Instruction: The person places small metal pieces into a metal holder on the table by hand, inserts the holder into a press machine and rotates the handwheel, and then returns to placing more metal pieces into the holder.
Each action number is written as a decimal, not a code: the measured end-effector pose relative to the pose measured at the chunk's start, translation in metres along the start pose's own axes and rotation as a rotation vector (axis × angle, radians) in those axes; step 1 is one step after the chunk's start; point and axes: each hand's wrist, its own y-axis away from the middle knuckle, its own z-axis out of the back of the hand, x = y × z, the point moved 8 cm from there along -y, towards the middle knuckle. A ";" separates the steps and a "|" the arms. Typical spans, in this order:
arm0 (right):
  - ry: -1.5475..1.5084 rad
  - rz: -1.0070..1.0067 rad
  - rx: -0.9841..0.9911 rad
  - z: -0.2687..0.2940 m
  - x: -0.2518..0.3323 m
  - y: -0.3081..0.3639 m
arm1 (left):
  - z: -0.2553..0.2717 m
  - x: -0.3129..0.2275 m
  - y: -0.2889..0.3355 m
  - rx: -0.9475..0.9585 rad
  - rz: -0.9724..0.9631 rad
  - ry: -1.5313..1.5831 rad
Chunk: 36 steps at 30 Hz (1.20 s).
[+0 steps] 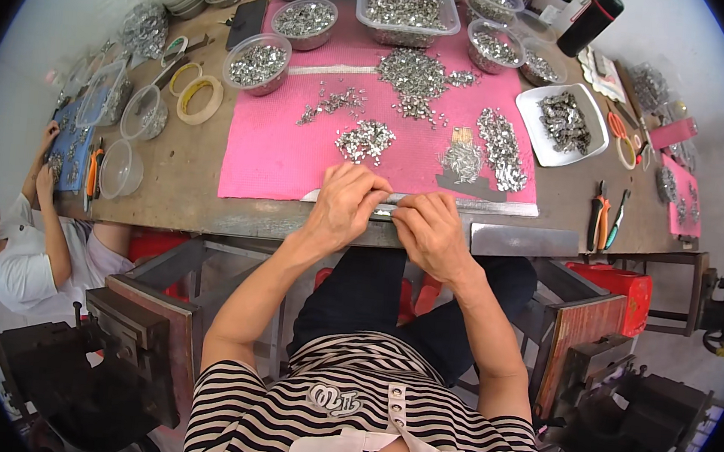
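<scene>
At the bench's front edge, my left hand [344,200] and my right hand [432,228] almost meet. Both have their fingers pinched together, and what they grip is mostly hidden. Between the fingertips shows a small silvery piece [382,213], too small to name. Under and beside the hands runs a silvery strip [497,208] along the near edge of the pink mat [260,161]. Just beyond my left hand lies a loose pile of small shiny metal parts [365,141]. Past my right hand are a pile of thin metal pieces [462,160] and a longer heap of metal parts [502,150].
Tubs of metal parts [404,10] line the back; a white dish [562,123] stands right. A flat metal plate [524,242] and pliers [598,216] lie near the front edge. Tape rolls [200,99] sit left. A co-worker [42,241] works at far left.
</scene>
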 end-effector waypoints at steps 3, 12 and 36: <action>-0.085 -0.025 -0.023 0.008 -0.005 0.002 | -0.001 -0.006 0.009 -0.006 0.041 0.069; -0.373 -0.599 -0.268 0.012 -0.054 0.041 | -0.004 -0.015 0.014 -0.042 -0.024 0.107; -0.541 -0.678 -0.346 -0.002 -0.065 0.051 | -0.004 -0.030 0.008 0.160 -0.056 -0.023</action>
